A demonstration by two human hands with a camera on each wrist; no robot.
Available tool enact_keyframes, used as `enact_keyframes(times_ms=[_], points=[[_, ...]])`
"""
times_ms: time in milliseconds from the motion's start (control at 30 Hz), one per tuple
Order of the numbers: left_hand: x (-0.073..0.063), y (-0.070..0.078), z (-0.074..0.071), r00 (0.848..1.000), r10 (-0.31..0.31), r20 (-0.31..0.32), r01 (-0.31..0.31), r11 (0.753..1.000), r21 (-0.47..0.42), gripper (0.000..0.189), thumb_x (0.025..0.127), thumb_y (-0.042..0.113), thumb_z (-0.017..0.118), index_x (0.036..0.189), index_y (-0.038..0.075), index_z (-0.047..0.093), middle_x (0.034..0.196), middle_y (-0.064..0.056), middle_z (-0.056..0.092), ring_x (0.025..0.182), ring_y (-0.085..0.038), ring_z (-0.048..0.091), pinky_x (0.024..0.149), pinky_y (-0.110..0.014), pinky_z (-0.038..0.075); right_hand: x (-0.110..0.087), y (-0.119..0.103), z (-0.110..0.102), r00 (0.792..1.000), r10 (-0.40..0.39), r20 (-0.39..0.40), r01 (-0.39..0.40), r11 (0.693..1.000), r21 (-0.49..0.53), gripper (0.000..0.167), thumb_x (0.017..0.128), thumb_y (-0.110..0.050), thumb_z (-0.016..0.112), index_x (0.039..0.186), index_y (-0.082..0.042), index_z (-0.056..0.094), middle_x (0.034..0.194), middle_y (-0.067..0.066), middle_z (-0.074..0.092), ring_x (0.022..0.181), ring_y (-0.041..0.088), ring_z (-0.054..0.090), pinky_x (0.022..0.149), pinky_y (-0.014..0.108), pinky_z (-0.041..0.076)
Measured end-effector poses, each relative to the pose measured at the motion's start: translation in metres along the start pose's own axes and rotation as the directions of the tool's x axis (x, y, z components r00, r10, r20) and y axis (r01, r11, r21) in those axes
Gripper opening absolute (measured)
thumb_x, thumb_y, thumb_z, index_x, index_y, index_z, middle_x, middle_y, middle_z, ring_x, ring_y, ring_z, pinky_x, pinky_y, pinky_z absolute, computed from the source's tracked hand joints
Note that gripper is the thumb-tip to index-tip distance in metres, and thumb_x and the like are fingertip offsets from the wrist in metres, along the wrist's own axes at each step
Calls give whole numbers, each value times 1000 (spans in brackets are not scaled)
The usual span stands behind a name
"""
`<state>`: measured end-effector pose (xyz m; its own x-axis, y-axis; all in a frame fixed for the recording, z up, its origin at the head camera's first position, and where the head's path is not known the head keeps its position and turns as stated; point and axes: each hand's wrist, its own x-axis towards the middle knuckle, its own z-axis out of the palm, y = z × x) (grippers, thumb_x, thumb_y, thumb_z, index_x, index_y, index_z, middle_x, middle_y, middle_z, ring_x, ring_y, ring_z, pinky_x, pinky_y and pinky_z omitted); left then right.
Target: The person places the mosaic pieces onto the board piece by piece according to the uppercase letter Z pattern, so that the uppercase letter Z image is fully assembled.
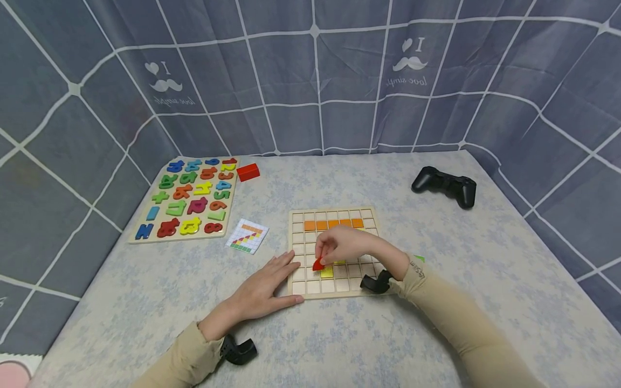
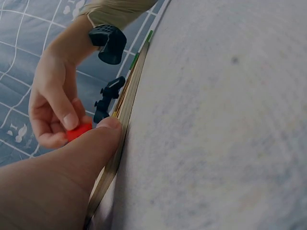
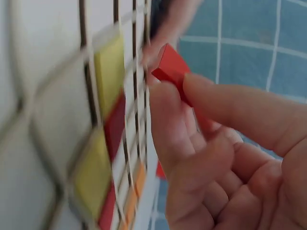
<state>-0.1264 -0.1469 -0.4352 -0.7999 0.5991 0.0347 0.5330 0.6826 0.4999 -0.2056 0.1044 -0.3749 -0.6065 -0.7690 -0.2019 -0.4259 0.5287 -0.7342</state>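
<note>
A wooden grid board [image 1: 335,296] lies flat on the table. My right hand [image 1: 346,245] is over it, pinching a small red triangular block [image 3: 172,69] between thumb and fingertips, close above the squares. Just by the block, a yellow tile [image 1: 327,272] fills a square. Further yellow and red tiles, seen in the right wrist view, sit partly hidden under that hand. A row of orange tiles [image 1: 333,223] runs along the upper part of the grid. My left hand [image 1: 264,288] rests with extended fingers at the board's left edge, its thumb on the near corner.
Left of the board lies a printed pattern card [image 1: 247,236]. Beyond it are a puzzle board [image 1: 220,233] of coloured numbers and shapes and a red block [image 1: 248,172]. A black game controller [image 1: 443,186] is at the back right. A green piece [image 1: 419,258] shows behind my right wrist.
</note>
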Motion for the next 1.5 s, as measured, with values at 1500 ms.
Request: enact_keyframes(times_ms=[1500], points=[[1, 0, 1, 1000, 26, -9, -26, 1000, 1, 79, 85, 62, 55, 142, 7, 42, 154, -8, 22, 141, -21, 19, 116, -38, 16, -103, 80, -33, 999, 31, -42, -23, 984, 178, 13, 85, -13, 70, 91, -3, 66, 72, 5, 63, 60, 16, 54, 54, 25, 47]])
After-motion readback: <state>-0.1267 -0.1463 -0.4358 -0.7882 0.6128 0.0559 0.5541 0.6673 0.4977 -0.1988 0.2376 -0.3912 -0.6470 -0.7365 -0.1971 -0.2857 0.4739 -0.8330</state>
